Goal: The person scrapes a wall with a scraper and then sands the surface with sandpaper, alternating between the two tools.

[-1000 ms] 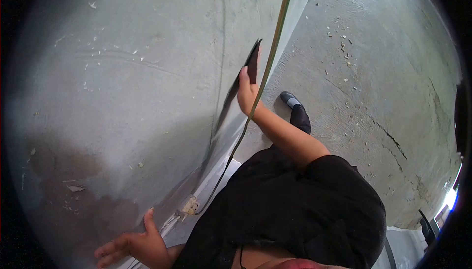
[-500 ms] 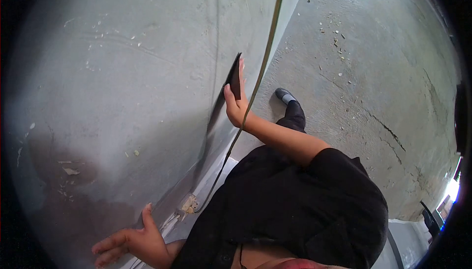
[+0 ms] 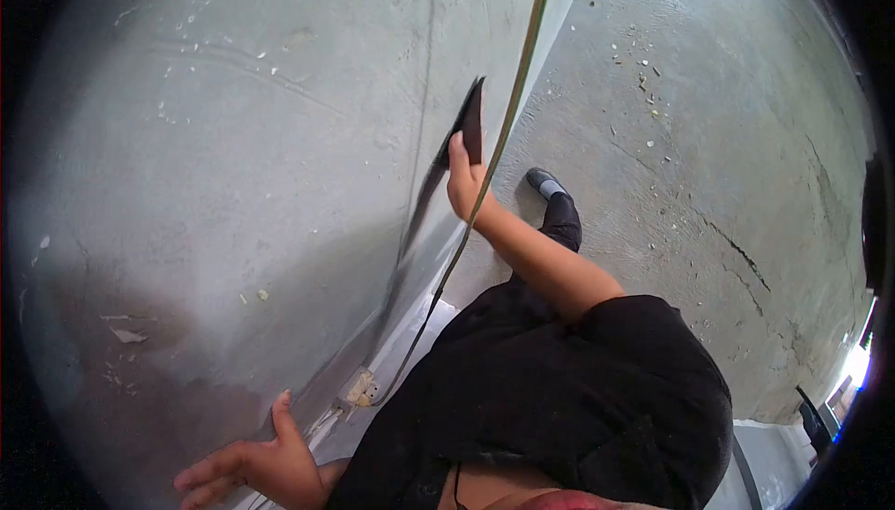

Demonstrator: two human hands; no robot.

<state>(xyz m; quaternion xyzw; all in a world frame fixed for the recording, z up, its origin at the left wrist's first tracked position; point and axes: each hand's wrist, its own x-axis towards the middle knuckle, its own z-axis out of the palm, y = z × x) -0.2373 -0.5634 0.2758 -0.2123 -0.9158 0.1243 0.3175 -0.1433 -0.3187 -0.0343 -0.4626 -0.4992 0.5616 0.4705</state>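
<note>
My right hand (image 3: 466, 184) grips a thin, dark sheet of sandpaper (image 3: 474, 128) against the grey wall (image 3: 308, 137). Its thumb lies along the wall side of the sheet, while most of the other fingers are hidden behind it. One face of the sheet looks black, the other dark brown. At the lower left, my left hand (image 3: 266, 465) holds nothing; its thumb is raised and its fingers are spread near the wall's surface.
A long greenish cord (image 3: 508, 118) passes in front of my right wrist, down to a socket box (image 3: 362, 389) low on the wall. Small chips lie on the cracked concrete floor (image 3: 671, 193). My shoe (image 3: 544, 182) rests near the wall's base.
My right hand and the sandpaper have moved up and slightly right along the wall. My left hand stays nearly where it was, fingers still spread.
</note>
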